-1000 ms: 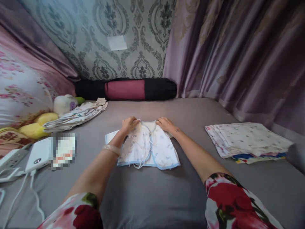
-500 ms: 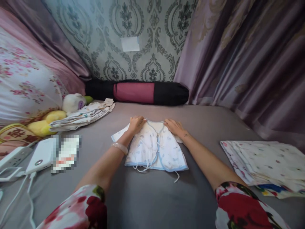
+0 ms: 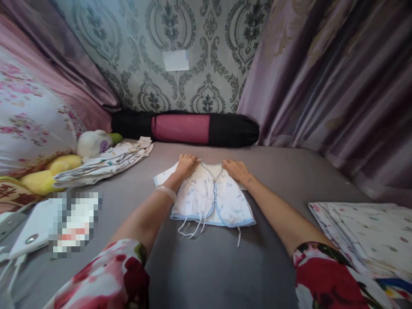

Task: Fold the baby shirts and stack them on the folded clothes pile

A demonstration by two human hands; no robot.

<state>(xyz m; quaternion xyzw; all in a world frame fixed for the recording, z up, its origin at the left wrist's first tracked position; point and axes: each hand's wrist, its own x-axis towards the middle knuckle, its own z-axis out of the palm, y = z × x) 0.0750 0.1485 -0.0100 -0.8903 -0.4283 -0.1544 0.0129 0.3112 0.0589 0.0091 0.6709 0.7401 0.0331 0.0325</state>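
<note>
A small white baby shirt (image 3: pixel 231 199) with blue trim and a faint blue print lies front up on the grey bed sheet. White tie strings hang from its front and past the lower hem. At the left side of its neckline, my left hand (image 3: pixel 187 166) pinches the shoulder, the fingers curled over the fabric. My right hand (image 3: pixel 236 170) grips the opposite shoulder in the same way. Both sleeves are partly covered by my hands and wrists. A pale bangle (image 3: pixel 166 193) circles my left wrist.
Folded printed cloths (image 3: pixel 380 236) are stacked at the right. To the left lie another folded cloth pile (image 3: pixel 106 161), plush toys (image 3: pixel 93 143), and a white power bank (image 3: pixel 38 227) with cables. A black and maroon bolster (image 3: pixel 183 127) runs along the wall.
Both hands keep hold of the shirt's shoulders. The view has turned, so the shirt sits slightly further right in the picture. More tie strings now hang below the hem.
</note>
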